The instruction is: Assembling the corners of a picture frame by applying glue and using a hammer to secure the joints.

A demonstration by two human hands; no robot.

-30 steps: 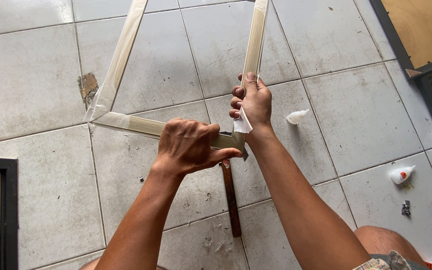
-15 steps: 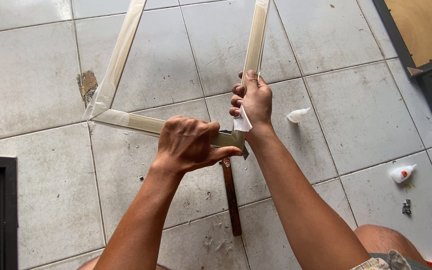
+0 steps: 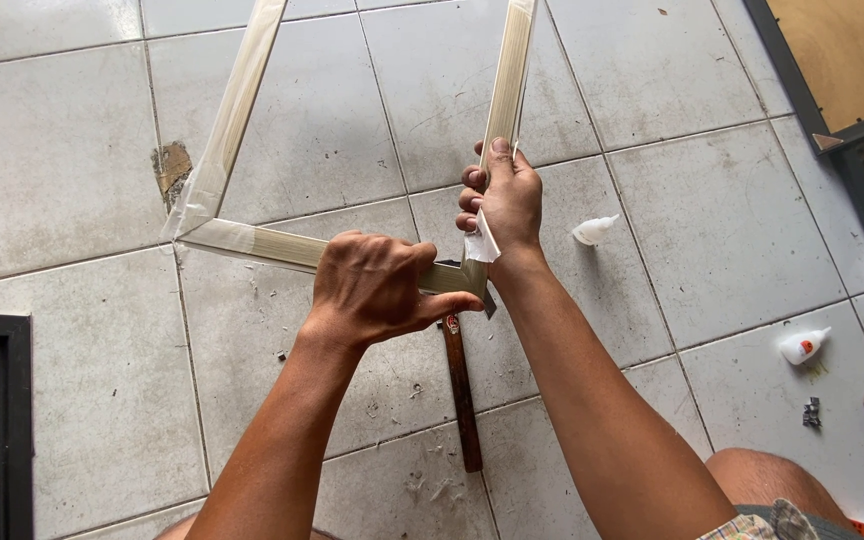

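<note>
I hold a light wooden picture frame (image 3: 242, 120) wrapped in clear plastic film above a tiled floor. My left hand (image 3: 372, 285) grips its near rail close to the right corner, thumb pressed toward the joint. My right hand (image 3: 502, 200) is closed around the right-hand rail just above that same corner, where a loose flap of white wrapping sticks out. Below the corner a dark brown wooden handle (image 3: 462, 395) lies on the floor; its head is hidden behind my hands.
Two small white glue bottles lie on the tiles, one near my right hand (image 3: 592, 230) and one at the right (image 3: 804, 346). A black frame (image 3: 14, 420) lies at the left edge. A dark-framed board (image 3: 832, 60) stands at top right. My knee (image 3: 762, 480) shows bottom right.
My hands and the frame have barely shifted; the grip at the corner stays the same.
</note>
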